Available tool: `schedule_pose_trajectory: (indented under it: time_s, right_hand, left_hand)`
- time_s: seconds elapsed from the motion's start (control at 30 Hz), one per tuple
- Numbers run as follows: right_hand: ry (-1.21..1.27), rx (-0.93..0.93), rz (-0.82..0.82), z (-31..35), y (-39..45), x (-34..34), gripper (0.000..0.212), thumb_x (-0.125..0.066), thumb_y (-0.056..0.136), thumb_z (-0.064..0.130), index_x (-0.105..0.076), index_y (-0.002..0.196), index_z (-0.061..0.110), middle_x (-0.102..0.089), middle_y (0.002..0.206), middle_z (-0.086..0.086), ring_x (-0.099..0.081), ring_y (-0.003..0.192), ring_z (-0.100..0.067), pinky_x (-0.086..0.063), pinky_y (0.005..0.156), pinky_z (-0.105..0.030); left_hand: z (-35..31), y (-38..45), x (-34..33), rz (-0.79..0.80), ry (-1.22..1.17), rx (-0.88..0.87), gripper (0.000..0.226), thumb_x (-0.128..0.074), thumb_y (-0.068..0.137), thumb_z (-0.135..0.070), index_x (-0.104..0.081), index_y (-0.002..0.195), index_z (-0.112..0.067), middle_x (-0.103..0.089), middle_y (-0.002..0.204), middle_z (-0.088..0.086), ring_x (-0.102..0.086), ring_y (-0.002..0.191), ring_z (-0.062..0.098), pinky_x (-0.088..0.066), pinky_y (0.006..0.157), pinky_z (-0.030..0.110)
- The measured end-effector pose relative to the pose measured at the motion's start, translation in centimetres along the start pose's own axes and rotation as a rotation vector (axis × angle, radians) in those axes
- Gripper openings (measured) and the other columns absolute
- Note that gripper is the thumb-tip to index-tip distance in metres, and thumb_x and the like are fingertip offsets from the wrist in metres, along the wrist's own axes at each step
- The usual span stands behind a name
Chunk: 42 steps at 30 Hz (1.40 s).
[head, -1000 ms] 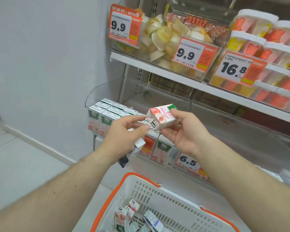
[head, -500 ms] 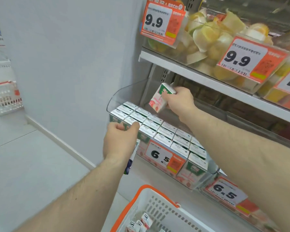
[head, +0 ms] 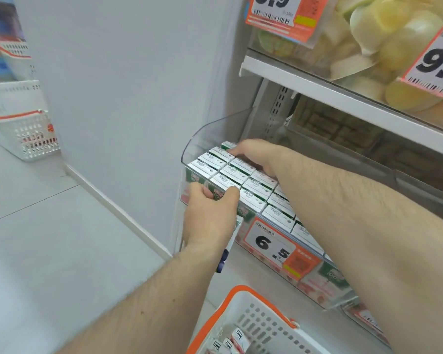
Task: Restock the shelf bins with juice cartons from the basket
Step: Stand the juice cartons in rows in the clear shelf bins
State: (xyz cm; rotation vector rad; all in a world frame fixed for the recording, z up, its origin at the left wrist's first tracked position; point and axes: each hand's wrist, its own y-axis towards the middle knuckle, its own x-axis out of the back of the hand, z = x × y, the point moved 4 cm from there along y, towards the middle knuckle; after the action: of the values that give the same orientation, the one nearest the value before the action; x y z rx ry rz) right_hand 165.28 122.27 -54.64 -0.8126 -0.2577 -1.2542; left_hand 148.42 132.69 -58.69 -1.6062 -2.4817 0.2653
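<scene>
A clear shelf bin [head: 202, 134] holds rows of white-topped juice cartons [head: 253, 186]. My right hand [head: 256, 155] reaches to the back left of the bin, its fingers closed on a green-edged carton [head: 227, 145] that sits at the end of the rows. My left hand [head: 210, 215] rests its fingertips on the front-row cartons. It also clamps a white and dark blue carton [head: 225, 254] under its palm, mostly hidden. The white basket with an orange rim [head: 241, 297] is below, with a few cartons [head: 237, 341] in it.
A 6.5 price tag [head: 274, 247] hangs on the bin front. The shelf above [head: 317, 80] carries fruit cups and 9.9 tags, close over the bin. A grey wall [head: 125, 85] stands to the left. Another white basket [head: 28, 134] sits on the floor, far left.
My right hand has lowered its carton from above the bin into the back row. My left hand has stayed on the bin front. The view has moved closer.
</scene>
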Motion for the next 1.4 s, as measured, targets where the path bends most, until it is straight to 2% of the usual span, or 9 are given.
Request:
schedule_pose_trajectory:
  time_s: [0.17,0.53,0.63,0.73,0.8,0.93,1.03,1.13,1.4]
  right_hand:
    - [0.253,-0.012,0.048,-0.4,0.5,0.3,0.021,-0.050,0.085,0.017,-0.062,0.099,0.007,-0.062,0.095,-0.014,-0.058,0.079,-0.029,-0.048,0.061,-0.031]
    - [0.148,-0.143,0.091,-1.1,-0.4,0.7,0.038,-0.057,0.097,0.038,-0.068,0.122,0.011,-0.074,0.093,-0.002,-0.068,0.076,-0.022,-0.055,0.073,-0.033]
    - [-0.087,-0.099,-0.033,-0.6,-1.2,1.0,0.042,-0.057,0.096,0.048,-0.069,0.113,0.012,-0.071,0.086,-0.003,-0.064,0.075,-0.022,-0.054,0.078,-0.035]
    - [-0.354,0.035,-0.245,-0.1,-2.2,1.5,0.047,-0.059,0.090,0.058,-0.068,0.089,0.012,-0.064,0.074,-0.003,-0.059,0.065,-0.020,-0.045,0.062,-0.027]
    - [-0.395,0.144,-0.402,0.1,-3.7,2.0,0.042,-0.062,0.089,0.054,-0.068,0.088,0.012,-0.066,0.078,-0.002,-0.064,0.077,-0.021,-0.049,0.065,-0.029]
    - [-0.250,0.369,-0.636,0.4,-9.9,2.5,0.020,-0.060,0.091,0.037,-0.066,0.080,0.022,-0.064,0.078,0.009,-0.062,0.085,-0.016,-0.050,0.075,-0.030]
    - [-0.130,0.523,-0.692,-0.8,-16.4,1.9,0.021,-0.060,0.089,0.027,-0.062,0.068,0.023,-0.060,0.064,0.012,-0.056,0.068,-0.006,-0.046,0.066,-0.025]
    - [-0.037,0.595,-0.682,-3.7,-22.0,0.9,0.021,-0.063,0.086,0.019,-0.064,0.066,0.020,-0.059,0.059,0.010,-0.051,0.060,-0.005,-0.041,0.059,-0.018]
    - [0.354,0.469,-0.647,-13.5,-29.6,-0.7,0.015,-0.071,0.084,0.018,-0.060,0.088,0.028,-0.062,0.079,0.013,-0.050,0.063,-0.004,-0.046,0.064,-0.022]
  left_hand:
    - [0.0,0.2,-0.2,0.001,-0.001,-0.021,0.028,-0.055,0.085,-0.038,-0.031,0.083,-0.023,-0.044,0.063,-0.003,-0.035,0.044,0.016,-0.025,0.029,0.012]
    - [-0.1,0.3,-0.2,0.027,-0.016,-0.016,0.028,-0.056,0.087,-0.038,-0.033,0.086,-0.023,-0.047,0.062,-0.006,-0.041,0.047,0.015,-0.033,0.035,0.017]
    - [-0.2,0.1,0.0,0.025,0.002,-0.025,0.027,-0.058,0.088,-0.037,-0.036,0.087,-0.021,-0.049,0.066,-0.005,-0.041,0.049,0.015,-0.034,0.038,0.019]
    - [-0.9,-0.9,0.5,0.010,0.001,-0.062,0.028,-0.058,0.089,-0.041,-0.043,0.089,-0.019,-0.051,0.072,-0.002,-0.043,0.051,0.015,-0.032,0.029,0.014]
    - [-1.2,-1.3,0.7,0.018,-0.037,-0.084,0.026,-0.055,0.092,-0.041,-0.045,0.087,-0.017,-0.052,0.074,0.000,-0.046,0.054,0.016,-0.038,0.034,0.017]
    - [-1.7,-2.4,0.3,0.095,-0.188,-0.071,0.021,-0.050,0.087,-0.038,-0.052,0.084,-0.017,-0.063,0.082,0.009,-0.066,0.083,0.038,-0.053,0.068,0.044]
    - [-1.8,-4.0,-0.5,0.178,-0.243,-0.016,0.017,-0.048,0.090,-0.027,-0.050,0.073,-0.022,-0.060,0.073,0.001,-0.062,0.070,0.026,-0.045,0.063,0.031]
    - [-1.8,-6.2,-1.8,0.313,-0.265,0.068,0.014,-0.048,0.092,-0.027,-0.055,0.082,-0.019,-0.060,0.090,0.011,-0.058,0.080,0.028,-0.045,0.068,0.034]
    - [-1.1,-12.6,-5.8,0.500,-0.322,0.213,0.019,-0.049,0.095,-0.028,-0.054,0.083,-0.014,-0.052,0.077,0.011,-0.053,0.064,0.023,-0.042,0.059,0.028]
